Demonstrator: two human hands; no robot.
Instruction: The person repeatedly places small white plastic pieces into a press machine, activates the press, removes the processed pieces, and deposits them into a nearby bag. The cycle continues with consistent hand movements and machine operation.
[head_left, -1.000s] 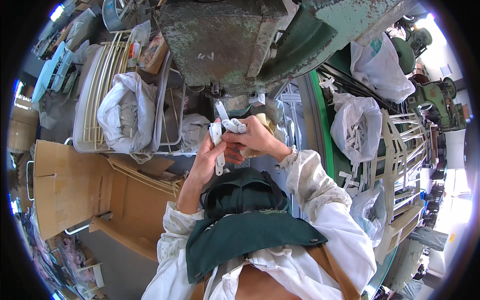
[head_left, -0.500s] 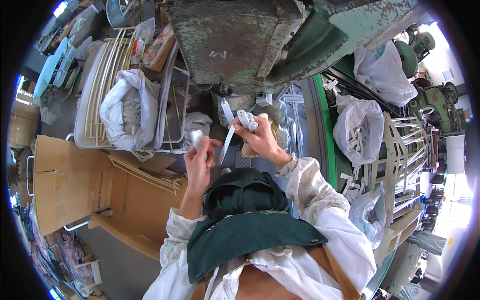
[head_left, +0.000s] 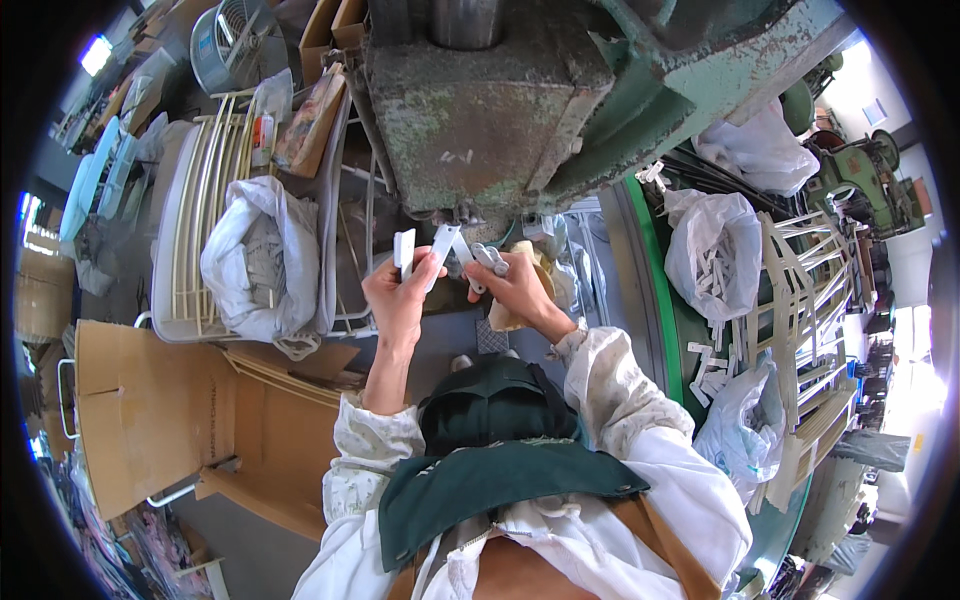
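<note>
Below the front of a worn green machine (head_left: pixel 480 120), my two hands are close together. My left hand (head_left: pixel 393 300) is closed around a short white metal piece (head_left: pixel 404 250) that sticks up past the fingers. Its thumb and fingertips also pinch the edge of a flat white strip (head_left: pixel 443 248) with a small hole near its end. My right hand (head_left: pixel 522 292) is closed on several white metal strips (head_left: pixel 490 260) with rounded ends, bunched between thumb and fingers. One of them slants toward the strip at my left hand; whether they touch I cannot tell.
An open white sack (head_left: pixel 262 260) of small parts stands on a tray with long cream rods at left. Below it lies an open cardboard box (head_left: pixel 140 410). On the green-edged table at right are white bags (head_left: pixel 712 255) of white pieces, loose strips and stacked cream frames (head_left: pixel 800 330).
My left hand has moved up and right to meet the strips by my right hand, and now pinches one. The view has tilted, so more of the machine shows.
</note>
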